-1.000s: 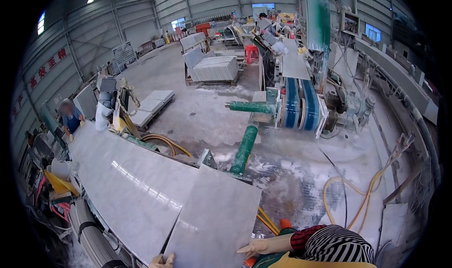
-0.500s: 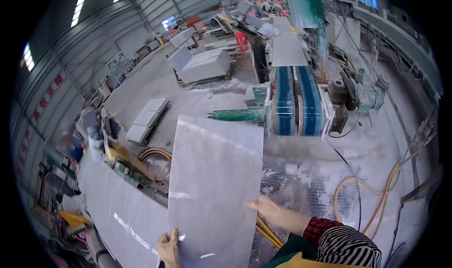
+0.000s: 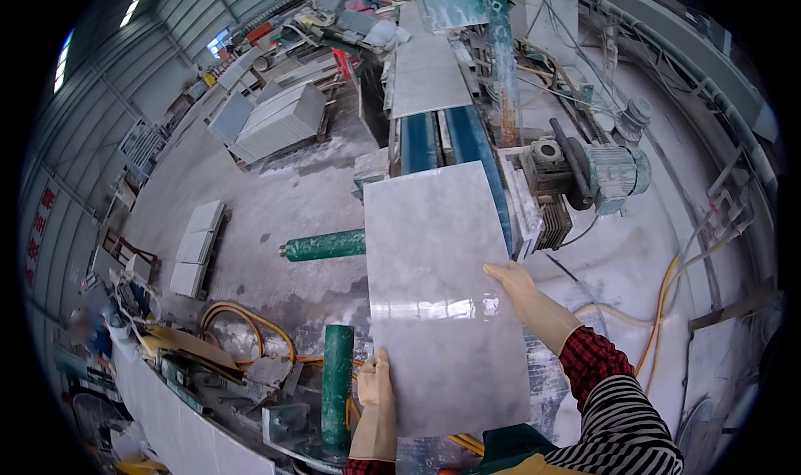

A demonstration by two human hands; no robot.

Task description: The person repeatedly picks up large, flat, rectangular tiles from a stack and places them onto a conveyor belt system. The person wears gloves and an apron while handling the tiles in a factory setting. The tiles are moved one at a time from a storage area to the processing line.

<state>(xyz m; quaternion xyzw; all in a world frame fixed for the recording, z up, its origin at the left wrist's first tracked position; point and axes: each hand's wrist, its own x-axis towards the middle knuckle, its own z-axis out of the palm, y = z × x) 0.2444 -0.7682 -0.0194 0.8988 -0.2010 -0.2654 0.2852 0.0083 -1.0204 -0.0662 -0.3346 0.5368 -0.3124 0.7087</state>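
Note:
A large grey stone slab (image 3: 442, 350) with a glossy face is held up in front of me by both hands. My left hand (image 3: 375, 392), in a pale glove, grips its left edge low down with the thumb on the face. My right hand (image 3: 516, 291), gloved too, clasps the right edge farther up; its fingers behind the slab are hidden. Beyond the slab's far end run the blue belts (image 3: 420, 144) of a conveyor, partly covered by it. Another grey slab (image 3: 430, 79) lies on the conveyor farther off.
A green roller (image 3: 325, 246) juts out left of the slab; another green roller (image 3: 337, 383) stands near my left hand. A motor (image 3: 613, 175) sits right of the belts. Yellow hoses (image 3: 663, 308) trail at the right. Stacked slabs (image 3: 279, 120) stand farther left, and a person (image 3: 93, 329) is at the far left.
The held slab has swung right and away from the long slab at the lower left, with both hands on it. Its far end now overlaps the conveyor belts. The view has turned right.

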